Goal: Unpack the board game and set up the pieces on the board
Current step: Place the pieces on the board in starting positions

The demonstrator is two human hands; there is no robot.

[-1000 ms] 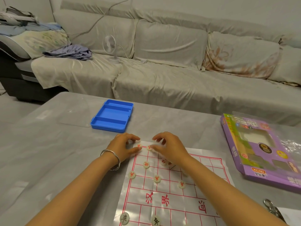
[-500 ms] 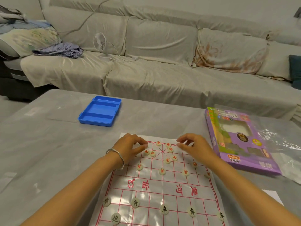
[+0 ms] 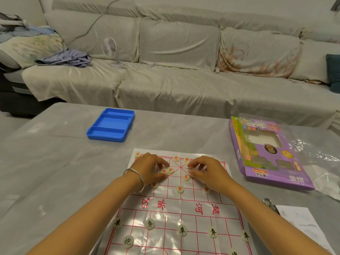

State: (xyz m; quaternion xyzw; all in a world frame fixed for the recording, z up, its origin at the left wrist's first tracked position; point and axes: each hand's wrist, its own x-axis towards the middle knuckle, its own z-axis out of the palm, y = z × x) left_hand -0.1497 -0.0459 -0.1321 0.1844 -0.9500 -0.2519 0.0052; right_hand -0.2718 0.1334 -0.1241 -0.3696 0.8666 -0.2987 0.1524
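Several red-lettered white discs (image 3: 186,177) are partly covered by curled left hand (image 3: 150,168) and right hand (image 3: 208,172); grasp cannot be told. A blue plastic tray (image 3: 106,137) is set beyond.

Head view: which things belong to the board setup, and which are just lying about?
Job: board, red pieces, black pieces, tray, box.
Lying about: fan, clothes, scissors, paper, plastic wrap.
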